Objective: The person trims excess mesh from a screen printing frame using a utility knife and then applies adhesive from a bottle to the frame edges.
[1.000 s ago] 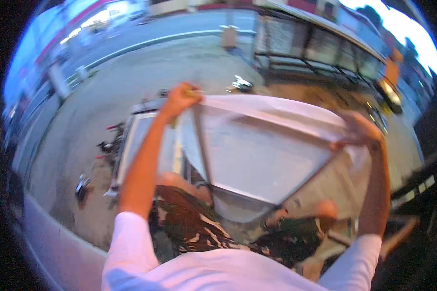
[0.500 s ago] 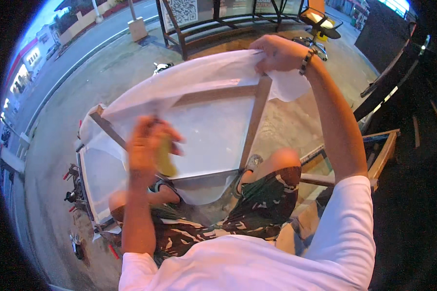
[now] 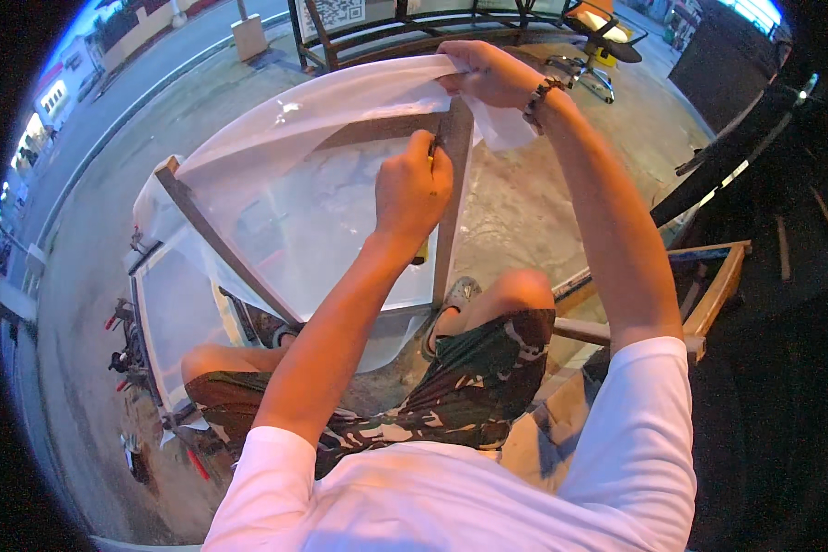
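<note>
A greyish wooden frame [image 3: 448, 216] stands tilted in front of my knees, with thin, translucent white fabric [image 3: 340, 87] draped over its far edge and spread across its opening. My right hand [image 3: 495, 74] pinches the fabric at the frame's far right corner, and a loose flap [image 3: 504, 127] hangs below the fingers. My left hand [image 3: 412, 189] is wrapped round a yellow-and-black utility knife [image 3: 420, 252]. Its dark tip is close to the right bar near that corner; whether it touches is unclear. Most of the knife is hidden in the fist.
On the left lies another frame with a white sheet [image 3: 179, 304], with clamps [image 3: 129, 354] along its side. Pliers-like metal tool [image 3: 136, 457] rests on the concrete floor. A wooden structure [image 3: 718, 294] is at my right. Beyond are a black metal rack [image 3: 386, 41] and an office chair [image 3: 603, 46].
My left hand has swung right and up with the knife, from the frame's left part to its far right corner. My right hand keeps its pinch on the fabric. The view has shifted slightly.
</note>
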A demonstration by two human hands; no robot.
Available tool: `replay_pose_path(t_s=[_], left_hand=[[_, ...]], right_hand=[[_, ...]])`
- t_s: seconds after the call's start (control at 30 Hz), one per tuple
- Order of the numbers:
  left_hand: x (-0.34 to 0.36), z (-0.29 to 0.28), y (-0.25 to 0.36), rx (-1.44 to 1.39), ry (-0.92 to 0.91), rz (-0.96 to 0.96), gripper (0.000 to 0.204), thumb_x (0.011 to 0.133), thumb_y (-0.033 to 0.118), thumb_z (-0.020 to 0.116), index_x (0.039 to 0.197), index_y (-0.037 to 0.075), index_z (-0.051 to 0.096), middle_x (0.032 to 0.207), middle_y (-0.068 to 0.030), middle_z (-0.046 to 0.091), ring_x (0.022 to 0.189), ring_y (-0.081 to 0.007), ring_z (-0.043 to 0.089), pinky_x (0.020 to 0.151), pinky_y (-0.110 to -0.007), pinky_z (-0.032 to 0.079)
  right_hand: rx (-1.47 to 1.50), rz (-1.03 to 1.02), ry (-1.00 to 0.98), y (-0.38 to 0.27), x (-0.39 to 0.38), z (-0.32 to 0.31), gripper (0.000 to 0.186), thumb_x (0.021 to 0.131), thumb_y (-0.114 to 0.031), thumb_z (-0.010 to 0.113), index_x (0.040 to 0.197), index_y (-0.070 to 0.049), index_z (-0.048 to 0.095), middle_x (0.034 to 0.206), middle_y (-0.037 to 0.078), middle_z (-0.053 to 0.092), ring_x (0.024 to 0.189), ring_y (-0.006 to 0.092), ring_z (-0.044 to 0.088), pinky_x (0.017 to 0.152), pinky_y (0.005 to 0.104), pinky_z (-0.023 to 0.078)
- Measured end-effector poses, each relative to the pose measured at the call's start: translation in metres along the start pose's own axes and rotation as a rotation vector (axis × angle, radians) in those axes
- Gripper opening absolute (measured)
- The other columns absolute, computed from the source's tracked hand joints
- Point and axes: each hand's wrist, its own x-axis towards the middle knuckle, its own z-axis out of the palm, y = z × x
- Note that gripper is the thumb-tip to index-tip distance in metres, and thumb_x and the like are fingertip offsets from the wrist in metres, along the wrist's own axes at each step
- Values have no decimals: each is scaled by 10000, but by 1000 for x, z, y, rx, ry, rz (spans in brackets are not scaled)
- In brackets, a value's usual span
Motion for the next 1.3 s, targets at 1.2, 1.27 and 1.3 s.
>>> replay_pose_path(t_s=[1.2, 1.27, 1.3], left_hand=[[38, 28, -5, 282, 28, -35, 141, 829, 103, 546, 933, 13, 577, 716, -274, 615, 736, -469, 615, 650, -557, 469], [38, 26, 2, 314, 7, -60, 151, 819, 94, 544, 933, -3, 566, 720, -284, 618, 749, -475, 619, 674, -555, 477], [38, 25, 6, 331, -5, -72, 157, 814, 90, 543, 933, -10, 560, 722, -288, 619, 756, -478, 621, 686, -554, 482]], right_hand=[[36, -24, 53, 38, 18, 10, 278, 856, -118, 692, 1053, 28, 561, 932, 50, 658, 877, 90, 555, 784, 282, 475], [38, -24, 55, 35, 18, 11, 292, 854, -119, 696, 1066, 29, 560, 954, 55, 665, 894, 95, 566, 800, 283, 476], [42, -34, 70, 34, 17, 12, 300, 852, -118, 697, 1075, 30, 561, 968, 59, 669, 905, 98, 571, 809, 284, 477]])
